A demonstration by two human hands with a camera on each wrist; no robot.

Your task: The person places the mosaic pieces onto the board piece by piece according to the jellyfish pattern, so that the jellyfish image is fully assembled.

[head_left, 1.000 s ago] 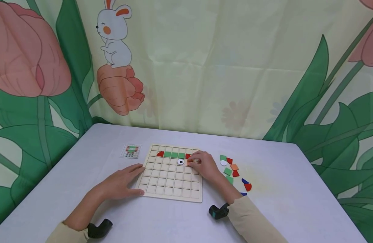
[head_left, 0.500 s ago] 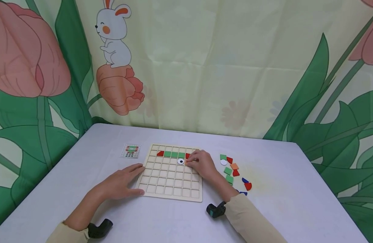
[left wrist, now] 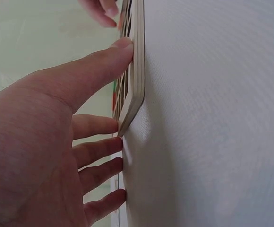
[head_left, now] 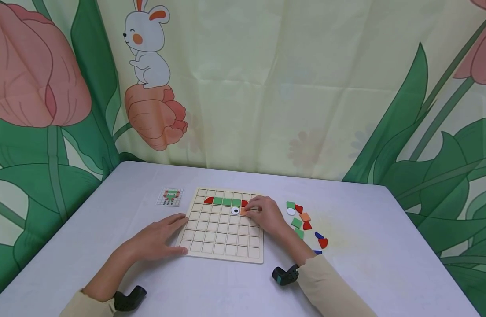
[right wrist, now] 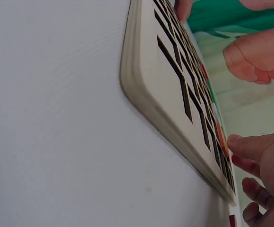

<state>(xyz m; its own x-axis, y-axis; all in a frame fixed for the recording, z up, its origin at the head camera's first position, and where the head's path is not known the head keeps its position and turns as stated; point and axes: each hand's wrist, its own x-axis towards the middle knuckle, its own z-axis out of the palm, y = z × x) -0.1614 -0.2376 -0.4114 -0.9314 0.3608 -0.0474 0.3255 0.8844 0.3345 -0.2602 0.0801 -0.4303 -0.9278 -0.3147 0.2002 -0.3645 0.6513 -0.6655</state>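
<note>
A pale wooden grid board [head_left: 227, 259] lies on the table. My left hand [head_left: 157, 237] rests at its left edge, fingers spread and thumb on the near left corner; in the left wrist view the thumb [left wrist: 104, 64] presses on the rim. My right hand [head_left: 266, 215] reaches over the board's right side, thumb and curled forefinger at an orange square tile [head_left: 243, 211]. That tile sits beside a round white eye tile [head_left: 235, 211]. Behind them runs a row with a red corner tile [head_left: 208, 200], several green squares [head_left: 227, 202] and another red tile [head_left: 244, 203], partly behind my fingers.
Loose tiles lie right of the board: green [head_left: 296, 223], red [head_left: 323, 243], orange [head_left: 305, 217], blue [head_left: 319, 235] and a white disc [head_left: 291, 211]. My right forearm hides some. A small picture card [head_left: 170, 197] lies left of the board.
The orange tile has shifted slightly left, closer to the eye tile, and more of it shows. My right hand dipped left, then drew back a little right. My left hand stays put.
</note>
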